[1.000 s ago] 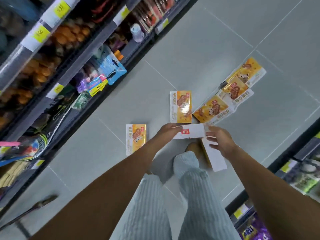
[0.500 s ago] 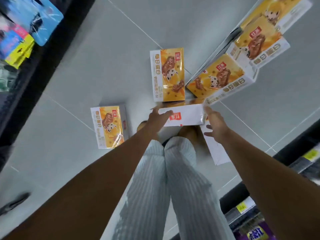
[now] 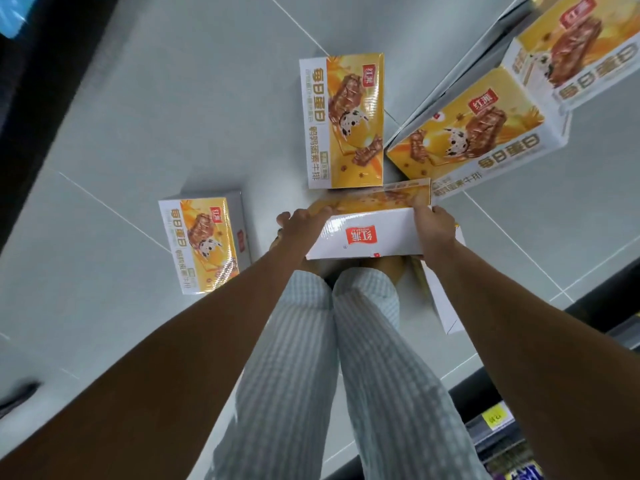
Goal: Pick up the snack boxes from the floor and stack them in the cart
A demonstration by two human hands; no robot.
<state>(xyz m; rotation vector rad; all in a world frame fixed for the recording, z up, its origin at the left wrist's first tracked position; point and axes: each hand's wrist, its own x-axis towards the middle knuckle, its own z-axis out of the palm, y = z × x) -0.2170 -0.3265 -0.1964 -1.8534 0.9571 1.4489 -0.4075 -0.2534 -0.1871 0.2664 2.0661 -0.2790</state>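
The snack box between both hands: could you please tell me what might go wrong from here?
1. The left hand and right hand hold the snack box only by its two short ends, and its wrap looks glossy, so it might slip during lifting.
2. A white box lies on the floor beside the right trouser leg, and an orange box lies near the left trouser leg; stepping away could kick or crush them.

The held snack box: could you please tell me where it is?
In the head view the held snack box is centre frame, gripped between the left hand and right hand, with another box on the floor beyond it.
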